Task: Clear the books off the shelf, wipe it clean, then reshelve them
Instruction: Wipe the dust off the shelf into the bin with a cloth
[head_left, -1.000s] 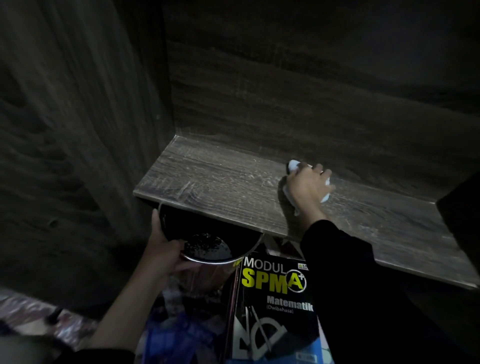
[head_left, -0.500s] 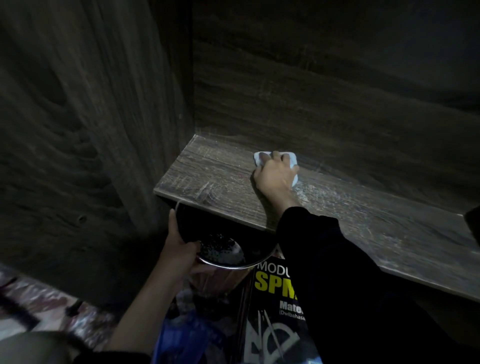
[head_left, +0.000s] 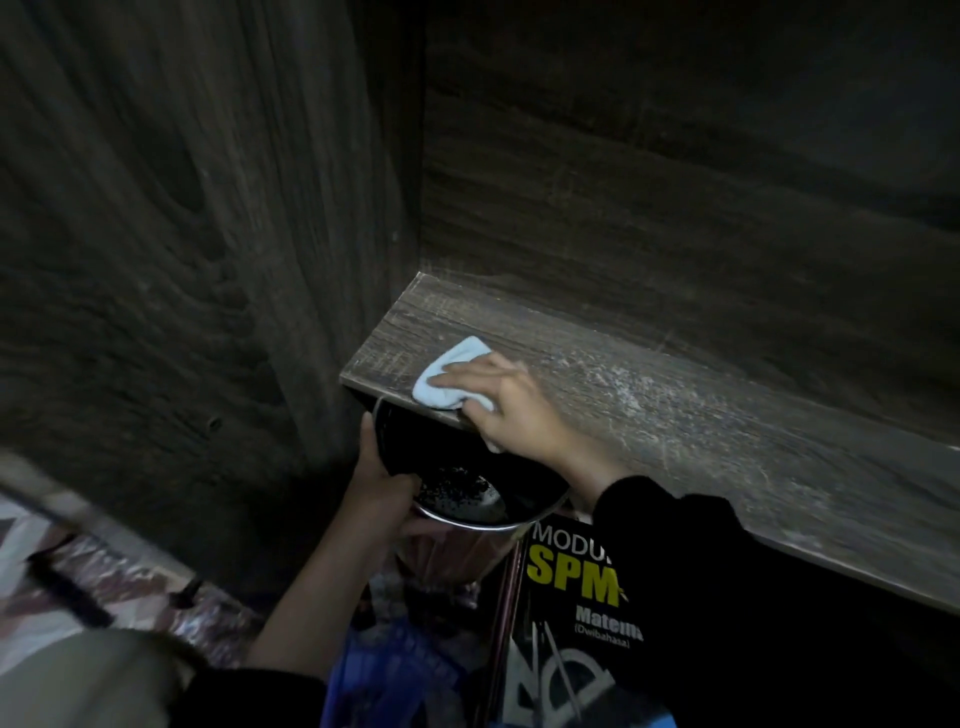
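A bare dark wooden shelf runs from centre to right, dusty and scratched. My right hand presses a pale blue cloth on the shelf's front left edge, fingers curled over it. Just below that edge, my left hand grips the rim of a metal bin with a black liner and dark crumbs inside. A black maths book with yellow lettering lies under the bin, partly hidden by my dark right sleeve.
The cabinet's left side panel and back wall close in the shelf. A patterned rug covers the floor at lower left. Blue items lie beside the book.
My right hand has dragged the cloth leftward and forward along the shelf, from the middle back to the front left edge above the bin. My left hand still holds the bin.
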